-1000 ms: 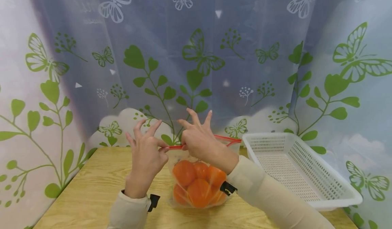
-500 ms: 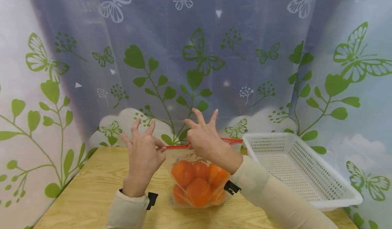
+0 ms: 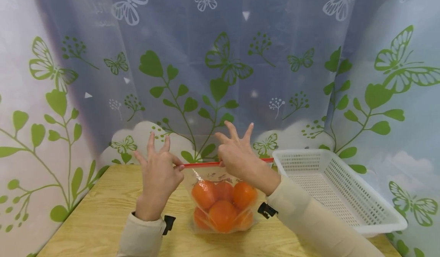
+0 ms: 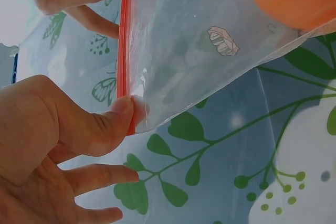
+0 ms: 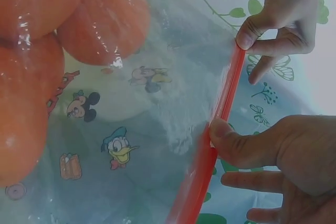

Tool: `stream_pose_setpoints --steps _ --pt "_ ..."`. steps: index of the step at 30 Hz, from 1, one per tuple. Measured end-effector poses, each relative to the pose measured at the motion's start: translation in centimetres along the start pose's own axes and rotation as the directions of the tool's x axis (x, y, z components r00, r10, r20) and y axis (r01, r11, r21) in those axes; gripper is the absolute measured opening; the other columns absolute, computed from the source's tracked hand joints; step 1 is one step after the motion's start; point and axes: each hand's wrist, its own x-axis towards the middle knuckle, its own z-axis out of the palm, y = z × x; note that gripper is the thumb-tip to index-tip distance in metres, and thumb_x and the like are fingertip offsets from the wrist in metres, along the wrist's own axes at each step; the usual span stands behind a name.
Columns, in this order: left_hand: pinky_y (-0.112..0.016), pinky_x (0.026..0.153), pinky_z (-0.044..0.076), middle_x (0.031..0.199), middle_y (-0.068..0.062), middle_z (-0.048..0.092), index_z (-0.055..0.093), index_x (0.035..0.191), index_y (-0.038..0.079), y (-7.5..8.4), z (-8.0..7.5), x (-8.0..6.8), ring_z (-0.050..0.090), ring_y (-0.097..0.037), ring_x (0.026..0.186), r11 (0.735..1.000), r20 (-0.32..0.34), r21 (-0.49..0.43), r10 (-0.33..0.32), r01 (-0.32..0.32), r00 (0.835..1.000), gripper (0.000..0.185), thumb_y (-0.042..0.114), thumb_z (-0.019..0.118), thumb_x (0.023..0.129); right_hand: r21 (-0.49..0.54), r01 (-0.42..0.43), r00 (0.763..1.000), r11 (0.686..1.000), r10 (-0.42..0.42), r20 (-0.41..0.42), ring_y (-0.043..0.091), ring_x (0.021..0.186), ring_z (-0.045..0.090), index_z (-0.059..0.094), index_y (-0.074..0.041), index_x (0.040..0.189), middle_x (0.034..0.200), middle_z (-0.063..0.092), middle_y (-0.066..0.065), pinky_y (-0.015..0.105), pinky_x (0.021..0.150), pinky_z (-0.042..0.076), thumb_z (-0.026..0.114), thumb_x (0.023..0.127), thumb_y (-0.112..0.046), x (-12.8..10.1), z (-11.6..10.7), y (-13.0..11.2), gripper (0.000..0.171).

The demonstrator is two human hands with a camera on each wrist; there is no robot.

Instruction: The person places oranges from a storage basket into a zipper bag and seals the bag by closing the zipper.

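A clear zip bag point(image 3: 206, 173) with cartoon prints stands on the table, holding several round orange fruits point(image 3: 222, 215). Along its top runs a red zip strip point(image 4: 124, 40). My left hand point(image 3: 158, 180) pinches the strip's left corner between thumb and index finger, the other fingers spread upward. Farther right along the strip, my right hand point(image 3: 242, 161) pinches it between thumb and index finger, its other fingers raised. In the right wrist view, the strip point(image 5: 227, 93) looks narrow and pressed together between the two hands, and wider below the right thumb point(image 5: 226, 135).
A white perforated plastic basket point(image 3: 323, 188) stands at the right, close beside the bag's right top corner. The wooden table point(image 3: 99, 211) runs back to a curtain point(image 3: 185, 28) printed with leaves and butterflies. Black clips point(image 3: 267, 210) sit at both wrists.
My right hand has slid rightward along the red strip, and the stretch between the hands has grown longer. My left hand has shifted slightly left, still pinching the corner. The bag's top looks flatter.
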Motion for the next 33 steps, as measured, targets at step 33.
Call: stream_pose_setpoints --steps 33 --pt "-0.091 0.109 0.003 0.159 -0.022 0.043 0.084 0.080 0.010 -0.4 -0.3 0.0 0.010 -0.046 0.159 1.000 0.027 -0.007 -0.020 0.020 0.999 0.004 0.006 0.083 0.080 0.012 -0.043 0.999 0.999 0.042 0.024 0.046 0.158 0.015 0.080 -0.022 0.074 0.157 0.051 0.009 0.094 0.104 0.003 0.085 0.082 -0.020 -1.3 0.1 2.2 0.010"
